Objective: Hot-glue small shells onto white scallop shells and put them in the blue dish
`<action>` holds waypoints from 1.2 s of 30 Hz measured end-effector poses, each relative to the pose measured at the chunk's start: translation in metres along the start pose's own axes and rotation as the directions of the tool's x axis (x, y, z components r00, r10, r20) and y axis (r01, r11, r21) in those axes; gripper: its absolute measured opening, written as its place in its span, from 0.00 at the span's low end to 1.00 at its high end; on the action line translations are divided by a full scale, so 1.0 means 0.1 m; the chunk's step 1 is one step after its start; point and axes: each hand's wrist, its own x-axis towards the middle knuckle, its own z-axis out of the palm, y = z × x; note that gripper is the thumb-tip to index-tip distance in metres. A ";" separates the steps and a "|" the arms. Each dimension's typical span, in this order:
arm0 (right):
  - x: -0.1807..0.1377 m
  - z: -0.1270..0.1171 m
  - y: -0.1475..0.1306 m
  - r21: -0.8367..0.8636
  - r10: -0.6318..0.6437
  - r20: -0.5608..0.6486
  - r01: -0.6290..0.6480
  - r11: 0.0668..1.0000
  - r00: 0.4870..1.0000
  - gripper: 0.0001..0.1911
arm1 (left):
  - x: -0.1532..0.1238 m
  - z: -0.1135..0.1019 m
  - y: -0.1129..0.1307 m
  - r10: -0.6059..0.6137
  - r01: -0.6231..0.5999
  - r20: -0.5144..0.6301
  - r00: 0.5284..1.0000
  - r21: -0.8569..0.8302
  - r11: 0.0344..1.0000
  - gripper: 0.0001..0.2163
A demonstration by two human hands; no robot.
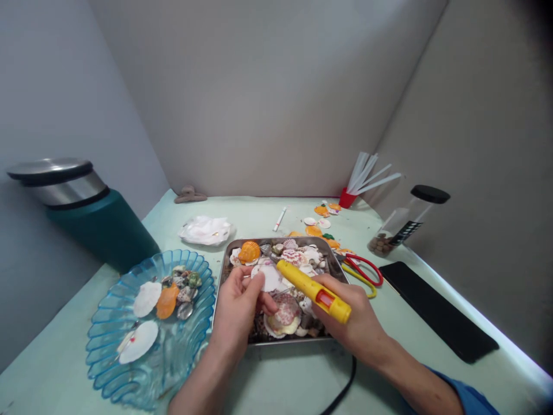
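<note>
My left hand (237, 305) pinches a white scallop shell (268, 278) over a metal tray (221, 275) filled with several mixed shells. In my right hand (352, 325) I grip a yellow glue gun (311, 290), its nozzle pointing left and touching or nearly touching the white shell. A black cord (341, 392) runs from under my right hand toward the near table edge. An orange scallop shell (249, 252) lies at the tray's far left corner.
A blue glass bowl (108, 351) with a few shells sits left. A teal bin (93, 222), crumpled tissue (206, 230), red-and-yellow scissors (363, 271), a black phone (438, 311), a tipped jar (404, 222), a red cup of sticks (348, 197) and loose shells (322, 222) surround the tray.
</note>
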 end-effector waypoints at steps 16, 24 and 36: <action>0.00 0.00 0.01 0.023 0.004 0.000 -0.004 1.000 1.000 0.04 | 0.10 0.05 0.11 0.043 -0.066 0.136 0.990 0.167 0.984 0.12; -0.02 0.01 0.04 0.035 0.052 0.015 -0.053 0.998 0.999 0.04 | 0.14 -0.04 0.05 -0.029 0.021 0.091 0.995 0.090 0.996 0.13; -0.01 0.01 0.05 0.010 0.087 0.053 -0.088 0.996 0.995 0.04 | 0.16 -0.08 -0.04 -0.013 -0.008 0.114 0.993 0.181 0.983 0.09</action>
